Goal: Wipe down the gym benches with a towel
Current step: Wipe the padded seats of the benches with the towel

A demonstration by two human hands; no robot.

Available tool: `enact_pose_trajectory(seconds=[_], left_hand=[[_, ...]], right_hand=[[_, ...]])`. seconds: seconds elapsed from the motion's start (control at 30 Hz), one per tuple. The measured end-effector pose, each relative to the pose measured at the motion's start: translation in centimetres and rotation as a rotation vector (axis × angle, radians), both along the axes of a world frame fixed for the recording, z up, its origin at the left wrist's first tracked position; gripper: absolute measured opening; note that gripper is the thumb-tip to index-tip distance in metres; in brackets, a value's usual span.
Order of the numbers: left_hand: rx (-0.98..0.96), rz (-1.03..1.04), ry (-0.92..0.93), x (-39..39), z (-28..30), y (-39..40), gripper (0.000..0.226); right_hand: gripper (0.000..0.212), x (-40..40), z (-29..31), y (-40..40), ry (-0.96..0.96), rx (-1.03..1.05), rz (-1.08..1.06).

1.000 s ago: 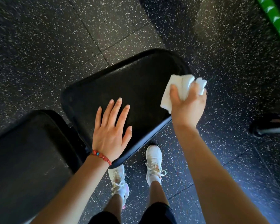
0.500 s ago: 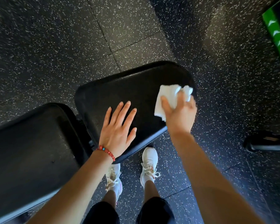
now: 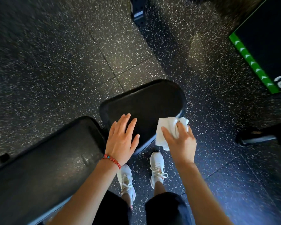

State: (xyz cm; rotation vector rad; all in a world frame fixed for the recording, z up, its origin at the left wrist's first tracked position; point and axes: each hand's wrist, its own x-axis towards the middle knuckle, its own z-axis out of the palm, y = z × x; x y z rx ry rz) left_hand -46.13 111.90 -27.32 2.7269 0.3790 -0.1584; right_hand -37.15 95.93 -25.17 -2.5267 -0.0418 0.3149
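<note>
Looking down past our own arms, we see our left hand (image 3: 122, 138) lying flat, fingers spread and holding nothing, on the near end of the seat pad (image 3: 146, 101), a black cushion with rounded corners. Our right hand (image 3: 180, 140) is closed around a white towel (image 3: 165, 129), bunched under the fingers, with one folded flap sticking out toward the left hand and hanging past the pad's near edge. The towel sits at the pad's right near corner, touching or just over the edge; we cannot tell how firmly it presses on the surface. The two hands are near each other but apart, with a strip of bare pad between them. A red bead bracelet (image 3: 112, 160) circles our left wrist. To the left, a longer black back pad (image 3: 44, 159) runs off the lower left of the view, its end just beside the seat pad with a narrow gap between, and a dull sheen shows on its top. Below the hands, our two white shoes (image 3: 156, 168) stand on the speckled black floor (image 3: 55, 62), close under the seat pad's near edge, with dark shorts above them. At the upper right lies a black mat with a green border (image 3: 253, 64) of white arrows. A dark object at the right edge is too blurred to name.
</note>
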Motion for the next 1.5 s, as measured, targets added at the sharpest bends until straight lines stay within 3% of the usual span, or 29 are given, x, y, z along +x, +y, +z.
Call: enact_pose_trajectory(seconds=[0.17, 0.4, 0.7, 1.03, 1.5], left_hand=[[0.011, 0.001, -0.035, -1.6, 5.6, 0.3, 0.050], [0.034, -0.055, -0.105, -2.4, 13.1, -1.0, 0.051], [0.049, -0.164, -0.175, -0.7, 20.2, -5.0, 0.051], [0.084, -0.240, -0.171, 6.1, 23.1, -13.9, 0.051], [0.080, -0.289, -0.141, 20.3, 25.3, -24.8, 0.048]], right_hand=[[0.037, -2.3, 5.5, 0.2, -0.017, 0.166, -0.220], [0.046, -5.1, 13.0, -2.1, 0.018, 0.273, -0.308], [0.082, -5.8, 20.0, -7.4, 0.049, 0.427, -0.494], [0.070, -0.1, 22.9, -17.3, 0.119, 0.574, -0.645], [0.071, 12.4, 25.0, -28.6, 0.093, 0.523, -0.641]])
